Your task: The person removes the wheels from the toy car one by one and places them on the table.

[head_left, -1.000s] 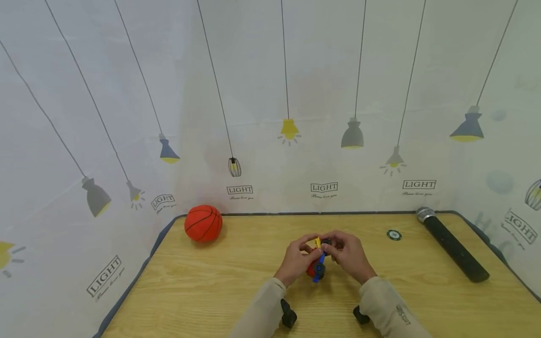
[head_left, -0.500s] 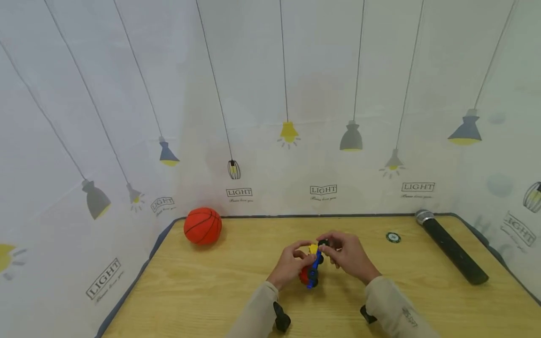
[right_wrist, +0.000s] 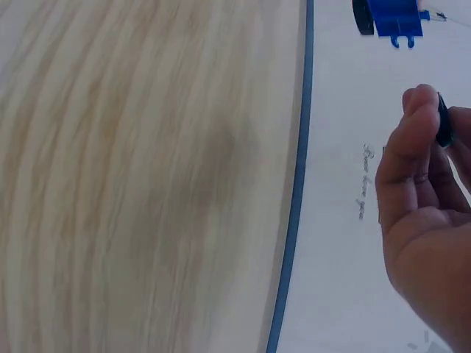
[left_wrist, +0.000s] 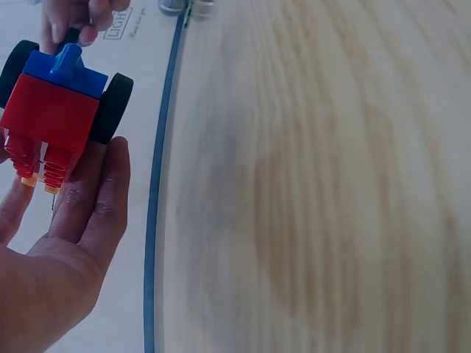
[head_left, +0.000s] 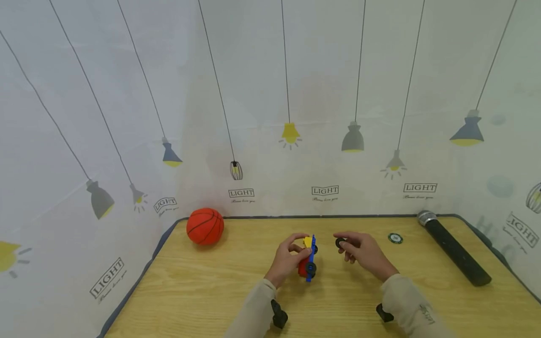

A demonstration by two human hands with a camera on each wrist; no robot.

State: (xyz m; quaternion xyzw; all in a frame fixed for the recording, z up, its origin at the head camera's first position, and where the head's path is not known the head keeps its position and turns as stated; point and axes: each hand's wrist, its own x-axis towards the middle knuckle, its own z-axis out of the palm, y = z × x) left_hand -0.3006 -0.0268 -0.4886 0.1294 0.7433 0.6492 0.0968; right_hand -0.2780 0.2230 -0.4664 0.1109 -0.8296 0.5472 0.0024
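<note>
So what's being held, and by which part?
Left hand: toy vehicle, gripped near its yellow part. Right hand: black wheel, pinched by its flat faces.

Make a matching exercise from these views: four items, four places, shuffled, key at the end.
Items
1. toy vehicle
2. small black round part
3. red ball
4. microphone

Places
A. near the far left corner of the table
B. pinched in the right hand
C. lying on the right side of the table, silver end farthest from the person
D. held in the left hand

Pairs: 1-D, 2-B, 3-A, 4-C
</note>
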